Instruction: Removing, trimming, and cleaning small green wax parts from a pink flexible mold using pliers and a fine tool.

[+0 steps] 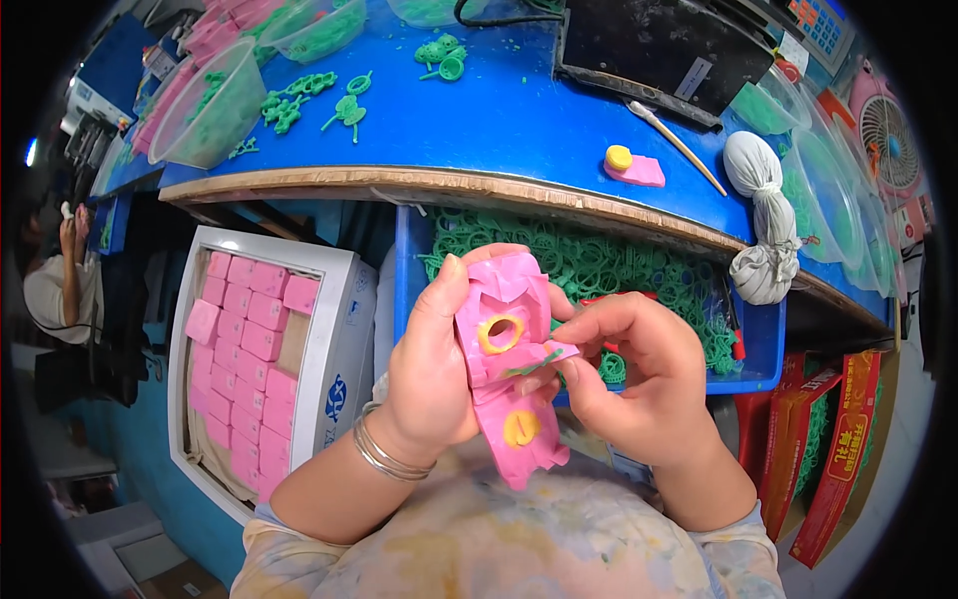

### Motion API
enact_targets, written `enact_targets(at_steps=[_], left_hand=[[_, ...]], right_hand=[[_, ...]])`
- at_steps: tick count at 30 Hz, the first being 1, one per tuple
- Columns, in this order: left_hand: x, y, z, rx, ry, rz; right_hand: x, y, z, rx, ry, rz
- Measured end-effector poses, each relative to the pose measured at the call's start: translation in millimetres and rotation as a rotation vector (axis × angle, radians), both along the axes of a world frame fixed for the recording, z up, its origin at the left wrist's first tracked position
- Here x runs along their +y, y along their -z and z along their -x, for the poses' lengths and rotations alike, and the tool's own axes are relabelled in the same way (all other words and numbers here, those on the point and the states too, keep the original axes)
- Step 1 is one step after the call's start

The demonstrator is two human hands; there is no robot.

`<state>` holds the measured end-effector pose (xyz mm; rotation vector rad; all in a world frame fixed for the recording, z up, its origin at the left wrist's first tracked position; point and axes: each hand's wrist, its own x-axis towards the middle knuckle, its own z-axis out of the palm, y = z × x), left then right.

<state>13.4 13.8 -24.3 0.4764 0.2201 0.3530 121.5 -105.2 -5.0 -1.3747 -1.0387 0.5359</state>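
A pink rubber mould (529, 275) with ragged edges is folded open in front of my chest. Its upper part has a yellow ring-shaped hollow, and its lower flap carries a yellow patch. My left hand (429, 369) is closed around the mould's left side, with the thumb up along the edge. With thumb and fingers pinched together, my right hand (629, 369) holds a lifted flap of the same mould. A thin green strip of wax (547, 359) shows along this flap, close to the right fingertips. Part of the strip is hidden by the flap and fingers.
Below the blue table (399, 130), a blue bin (768, 349) holds many green wax pieces. At left, a white foam box (344, 290) contains several pink blocks. A brush (679, 148), a yellow-topped pink block (639, 172) and a tied cloth bag (763, 215) lie on the table.
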Motion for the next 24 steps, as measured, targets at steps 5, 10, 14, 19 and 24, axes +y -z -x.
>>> enact_targets(at_steps=[5,10,14,19,24], left_hand=[[-4,-13,-7,0.037,-0.025,0.075],[-4,-8,-5,0.096,0.018,0.108],[-4,5,-1,0.091,0.019,0.044],[-8,6,-1,0.058,-0.020,-0.083],[-16,7,3,0.139,-0.089,-0.371]], right_hand=[[2,-8,4,0.530,0.021,0.118],[-4,23,-5,1.470,-0.295,0.085],[-2,25,13,1.168,0.081,0.177],[-8,15,5,-0.259,0.147,-0.039],[-2,8,16,-0.615,0.207,-0.124]])
